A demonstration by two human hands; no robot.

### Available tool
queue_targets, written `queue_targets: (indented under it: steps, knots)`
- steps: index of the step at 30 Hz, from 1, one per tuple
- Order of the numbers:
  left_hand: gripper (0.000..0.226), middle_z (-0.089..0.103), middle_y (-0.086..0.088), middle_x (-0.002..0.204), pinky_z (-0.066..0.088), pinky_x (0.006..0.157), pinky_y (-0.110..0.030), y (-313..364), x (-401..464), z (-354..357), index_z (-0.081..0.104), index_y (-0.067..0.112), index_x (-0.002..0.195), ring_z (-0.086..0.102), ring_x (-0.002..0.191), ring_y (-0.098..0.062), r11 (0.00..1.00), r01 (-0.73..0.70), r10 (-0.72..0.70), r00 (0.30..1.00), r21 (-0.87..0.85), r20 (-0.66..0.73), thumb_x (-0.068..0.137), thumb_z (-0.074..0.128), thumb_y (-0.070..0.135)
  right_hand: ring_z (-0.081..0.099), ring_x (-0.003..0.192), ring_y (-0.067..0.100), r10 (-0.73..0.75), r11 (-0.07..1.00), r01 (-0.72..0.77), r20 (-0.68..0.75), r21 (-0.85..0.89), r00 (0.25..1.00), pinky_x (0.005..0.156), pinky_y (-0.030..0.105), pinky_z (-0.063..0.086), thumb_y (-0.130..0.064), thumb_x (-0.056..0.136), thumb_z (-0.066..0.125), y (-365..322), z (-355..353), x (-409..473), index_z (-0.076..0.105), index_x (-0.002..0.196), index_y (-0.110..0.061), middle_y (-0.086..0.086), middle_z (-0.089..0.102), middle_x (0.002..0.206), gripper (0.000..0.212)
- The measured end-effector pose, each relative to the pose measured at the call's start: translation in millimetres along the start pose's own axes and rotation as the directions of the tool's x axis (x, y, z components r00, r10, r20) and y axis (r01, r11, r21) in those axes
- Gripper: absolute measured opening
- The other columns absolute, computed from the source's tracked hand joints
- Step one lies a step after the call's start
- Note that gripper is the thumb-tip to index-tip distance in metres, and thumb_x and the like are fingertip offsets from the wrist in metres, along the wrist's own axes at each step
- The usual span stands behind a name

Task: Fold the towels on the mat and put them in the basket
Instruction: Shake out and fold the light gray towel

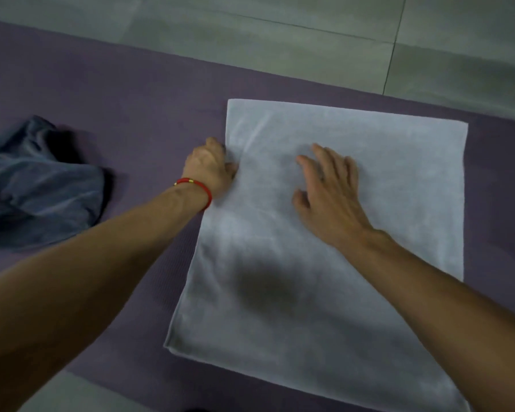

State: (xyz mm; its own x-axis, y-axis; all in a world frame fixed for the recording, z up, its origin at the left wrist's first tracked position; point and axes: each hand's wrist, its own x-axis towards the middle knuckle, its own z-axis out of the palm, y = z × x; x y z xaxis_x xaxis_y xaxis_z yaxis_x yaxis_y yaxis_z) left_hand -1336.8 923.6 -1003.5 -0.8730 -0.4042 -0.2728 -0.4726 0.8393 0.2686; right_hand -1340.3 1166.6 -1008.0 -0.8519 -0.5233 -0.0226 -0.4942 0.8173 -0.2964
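My left hand (213, 168) grips the white towel (324, 248) edge at 9 o'clock to start 1 fold. My right hand (327, 188) lies flat, fingers spread, pinning it to the mat (131, 99) (no basket visible).

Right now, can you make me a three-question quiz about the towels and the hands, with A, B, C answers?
1. Where is the dark blue towel?
A. Left of the white towel
B. On top of the white towel
C. On the bare tiles

2. What colour is the mat?
A. Green
B. Purple
C. Yellow

3. How does the right hand lie?
A. In a fist
B. Lifted in the air
C. Flat on the white towel

Answers: 1 A, it lies crumpled on the mat, left of the left hand. 2 B, purple shows around both towels. 3 C, its fingers spread over the cloth.
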Motion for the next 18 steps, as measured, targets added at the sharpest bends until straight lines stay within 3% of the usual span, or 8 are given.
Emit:
queue_targets:
  steps: [3,6,9,14,18]
  knots:
    - [0.021,0.064,-0.017,0.107,0.043,0.077,-0.035,6,-6,-11,0.060,0.006,0.092,0.058,0.102,-0.038,0.997,-0.052,0.048,0.996,-0.051,-0.072,0.088,0.062,0.027,0.039,0.133,0.036,-0.018,0.999,0.019,-0.026,0.042,1.000,0.112,0.050,0.030,-0.030,0.089,0.055,-27,8,8,0.048,0.140,-0.013,0.014,0.042,0.147,0.054]
    - [0.013,0.061,-0.012,0.098,0.046,0.066,-0.038,15,-33,-9,0.060,0.010,0.095,0.058,0.084,-0.034,0.955,-0.285,0.254,0.930,-0.086,-0.266,0.088,0.062,0.021,0.049,0.120,0.032,-0.009,0.997,0.016,-0.091,0.071,0.996,0.101,0.045,0.040,-0.030,0.092,0.054,-38,5,22,0.051,0.136,-0.014,0.009,0.051,0.136,0.047]
    - [0.016,0.060,-0.006,0.097,0.050,0.065,-0.040,16,-52,7,0.068,0.013,0.100,0.059,0.082,-0.028,0.890,-0.447,0.409,0.871,-0.091,-0.271,0.094,0.057,0.022,0.050,0.125,0.030,0.009,0.976,0.003,-0.055,0.219,0.998,0.101,0.048,0.044,-0.028,0.098,0.053,-42,-4,43,0.044,0.145,-0.015,0.009,0.049,0.142,0.049]
    - [0.029,0.071,-0.010,0.104,0.053,0.081,-0.041,3,-59,14,0.070,0.009,0.113,0.065,0.090,-0.030,0.859,-0.482,0.418,0.854,-0.170,-0.311,0.091,0.052,0.012,0.055,0.118,0.032,-0.001,0.988,0.003,-0.013,0.153,1.000,0.093,0.048,0.047,-0.034,0.103,0.045,-42,-15,70,0.037,0.147,-0.016,0.012,0.054,0.134,0.048]
    - [0.030,0.075,-0.004,0.102,0.056,0.077,-0.039,1,-72,12,0.072,0.010,0.106,0.069,0.086,-0.029,0.855,-0.426,0.305,0.875,-0.297,-0.375,0.088,0.048,0.007,0.046,0.128,0.031,-0.189,0.982,0.189,-0.039,0.001,0.981,0.099,0.049,0.042,-0.043,0.093,0.062,-57,-25,113,0.044,0.144,-0.020,0.004,0.047,0.147,0.059]
